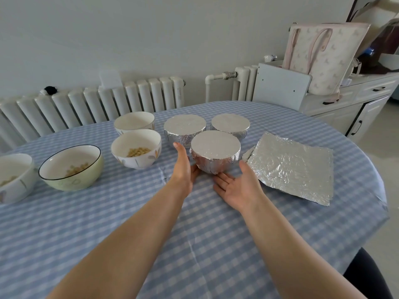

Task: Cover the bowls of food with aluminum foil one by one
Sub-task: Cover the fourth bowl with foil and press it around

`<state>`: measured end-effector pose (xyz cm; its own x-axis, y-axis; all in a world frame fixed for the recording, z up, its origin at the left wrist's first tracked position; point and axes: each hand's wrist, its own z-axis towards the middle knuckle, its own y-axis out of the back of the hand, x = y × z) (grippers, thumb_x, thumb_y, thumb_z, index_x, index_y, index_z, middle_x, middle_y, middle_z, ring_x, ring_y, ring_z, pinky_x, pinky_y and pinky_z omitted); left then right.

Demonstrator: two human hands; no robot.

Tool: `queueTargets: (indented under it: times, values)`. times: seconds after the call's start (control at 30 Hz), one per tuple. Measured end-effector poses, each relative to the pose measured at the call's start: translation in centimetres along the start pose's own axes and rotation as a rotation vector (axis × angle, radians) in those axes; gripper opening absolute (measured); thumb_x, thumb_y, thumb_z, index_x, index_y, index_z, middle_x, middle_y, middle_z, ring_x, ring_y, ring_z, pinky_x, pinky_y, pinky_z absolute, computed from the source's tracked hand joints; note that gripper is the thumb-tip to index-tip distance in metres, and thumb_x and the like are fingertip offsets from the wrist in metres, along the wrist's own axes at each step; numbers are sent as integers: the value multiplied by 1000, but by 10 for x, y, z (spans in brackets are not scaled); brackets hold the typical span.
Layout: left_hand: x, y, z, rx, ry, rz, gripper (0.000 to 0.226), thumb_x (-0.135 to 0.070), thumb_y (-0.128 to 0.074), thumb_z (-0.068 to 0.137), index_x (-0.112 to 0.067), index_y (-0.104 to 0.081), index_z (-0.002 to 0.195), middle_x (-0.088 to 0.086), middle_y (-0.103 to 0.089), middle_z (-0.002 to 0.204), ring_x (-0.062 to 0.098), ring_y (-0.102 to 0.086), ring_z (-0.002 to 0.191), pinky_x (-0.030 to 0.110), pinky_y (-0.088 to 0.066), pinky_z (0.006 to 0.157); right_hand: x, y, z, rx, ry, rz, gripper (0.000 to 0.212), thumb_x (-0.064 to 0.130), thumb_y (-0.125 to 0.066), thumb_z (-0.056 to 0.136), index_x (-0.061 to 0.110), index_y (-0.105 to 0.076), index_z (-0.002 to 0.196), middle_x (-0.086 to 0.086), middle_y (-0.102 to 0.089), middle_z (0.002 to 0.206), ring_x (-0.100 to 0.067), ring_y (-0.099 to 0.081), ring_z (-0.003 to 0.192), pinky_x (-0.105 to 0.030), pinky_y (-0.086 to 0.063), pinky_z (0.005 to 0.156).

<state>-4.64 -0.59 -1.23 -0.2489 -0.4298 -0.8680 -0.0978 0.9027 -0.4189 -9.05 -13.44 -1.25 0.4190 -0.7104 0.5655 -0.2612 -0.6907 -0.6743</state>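
Three foil-covered bowls stand mid-table: the nearest (pixel 215 152), one behind it to the left (pixel 184 128) and one at the back right (pixel 230 125). My left hand (pixel 183 169) lies flat-fingered just left of the nearest covered bowl. My right hand (pixel 237 187) lies palm up just in front and to the right of it. Neither hand holds anything. Uncovered bowls sit to the left: a white one with beans (pixel 136 148), a white one behind it (pixel 134 122), a green one (pixel 71 167) and a white one at the left edge (pixel 15 176). A stack of foil sheets (pixel 291 167) lies to the right.
The oval table carries a blue checked cloth (pixel 129 223). White radiators (pixel 90 104) run along the wall behind it. A white cabinet (pixel 349 104) with a pale bag (pixel 323 55) on top stands at the back right. A dark chair (pixel 367 275) shows at the lower right.
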Motion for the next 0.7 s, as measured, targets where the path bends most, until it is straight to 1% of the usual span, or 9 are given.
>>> queueTargets:
  times: [0.07, 0.13, 0.2, 0.27, 0.33, 0.4, 0.47, 0.6, 0.7]
  values:
    - [-5, 0, -2, 10, 7, 3, 95, -78, -14, 89, -8, -29, 152, 28, -33, 131, 38, -40, 133, 40, -40, 111, -1, -1, -2, -1, -6, 17, 68, 56, -34, 98, 5, -42, 141, -11, -55, 134, -21, -44, 136, -39, -28, 115]
    - [-7, 2, 2, 9, 10, -18, 95, -82, -20, 84, -13, -40, 147, 21, -46, 143, 29, -60, 119, 44, -44, 107, -2, -2, -3, 3, -13, 43, 71, 59, -29, 98, 5, -38, 144, -12, -51, 141, -22, -42, 137, -39, -30, 110]
    - [-8, 4, 8, -19, 6, -58, 85, -81, -22, 85, -16, -53, 130, 9, -64, 124, 18, -66, 95, 40, -49, 99, -3, -4, -3, 8, -22, 59, 76, 62, -24, 98, 5, -36, 146, -12, -49, 143, -22, -39, 139, -39, -32, 105]
    - [-12, 3, 6, -22, 15, -85, 78, -78, -19, 89, -19, -59, 119, 3, -62, 104, 16, -62, 87, 36, -48, 92, -5, -5, -4, 4, -34, 76, 79, 63, -21, 98, 3, -34, 146, -13, -47, 146, -23, -37, 141, -40, -31, 106]
    - [-14, 7, 2, -62, 19, -79, 79, -75, -20, 91, -17, -48, 137, 4, -57, 128, 19, -61, 104, 36, -48, 95, -7, -6, -5, -6, -58, 99, 81, 63, -20, 98, 0, -30, 148, -15, -42, 149, -25, -35, 142, -41, -29, 111]
    - [-12, 16, 3, -99, 41, -106, 84, -71, -26, 94, -12, -23, 153, 11, -37, 152, 26, -52, 127, 39, -42, 106, -12, -7, -8, -8, -88, 109, 83, 63, -19, 99, -5, -28, 146, -19, -41, 149, -29, -36, 142, -42, -29, 112]
    - [-11, 26, 1, -177, 50, -147, 78, -61, -34, 98, -6, -21, 152, 17, -34, 154, 30, -45, 135, 39, -38, 109, -21, -11, -13, 6, -126, 76, 80, 61, -18, 100, -5, -34, 142, -22, -46, 144, -32, -42, 136, -42, -35, 106]
    - [-10, 56, -9, -406, 10, -224, 56, -37, -54, 99, -10, -36, 145, 12, -45, 140, 29, -60, 108, 36, -52, 94, -43, -30, -18, 101, -205, -94, 70, 59, -21, 101, -1, -48, 126, -21, -60, 128, -33, -61, 111, -40, -49, 90]
    - [-27, 84, -12, -501, -56, -319, 63, -35, -68, 90, -17, -40, 144, 7, -47, 136, 28, -61, 99, 35, -58, 77, -52, -45, -16, 144, -208, -160, 61, 56, -24, 102, 3, -53, 116, -16, -68, 111, -29, -66, 96, -37, -51, 84]
